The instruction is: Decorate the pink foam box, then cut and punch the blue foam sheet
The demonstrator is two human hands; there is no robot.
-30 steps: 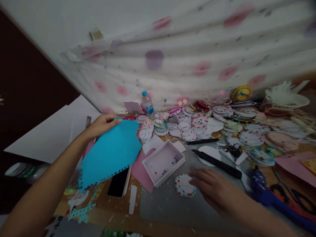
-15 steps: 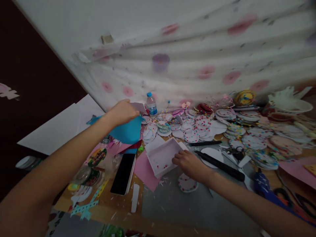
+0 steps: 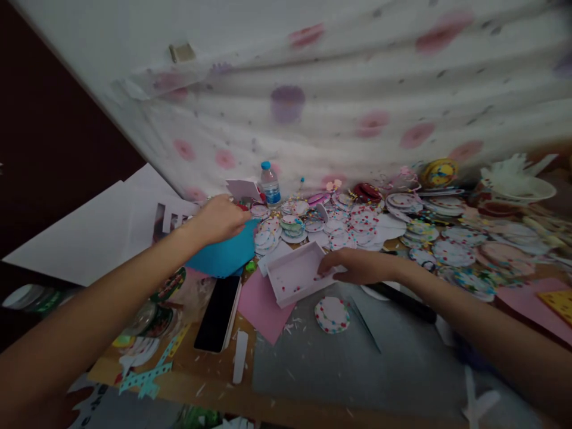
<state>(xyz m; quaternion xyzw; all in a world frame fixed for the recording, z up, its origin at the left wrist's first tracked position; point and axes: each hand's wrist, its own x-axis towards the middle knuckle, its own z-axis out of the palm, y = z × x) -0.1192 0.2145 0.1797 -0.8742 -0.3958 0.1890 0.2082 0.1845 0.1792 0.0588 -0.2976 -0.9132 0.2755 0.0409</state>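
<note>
My left hand [image 3: 222, 219] is at the back left, above a blue sheet [image 3: 226, 251], its fingers curled together. Whatever is between those fingertips is hidden, though a bit of red shows beside them. A shallow white box [image 3: 292, 275] with a few small red beads inside sits tilted over pink paper [image 3: 266, 313]. My right hand [image 3: 353, 266] is closed over the box's right wall, with fingertips inside the rim and the thumb outside. In front of the box lies a white paper disc edged with coloured beads [image 3: 332, 314], and beside it are thin tweezers [image 3: 365, 325].
A phone [image 3: 217, 313] lies left of the pink paper. Behind stand a water bottle [image 3: 270, 185] and many piled beaded discs [image 3: 364, 223]. A black tool [image 3: 409, 301] lies under my right forearm. Jars [image 3: 154, 319] stand at left on the table [image 3: 214, 384].
My right hand has shifted up along the box's right wall, and its fingers now reach over the rim. My left hand has lowered a little, uncovering a pale card by the bottle.
</note>
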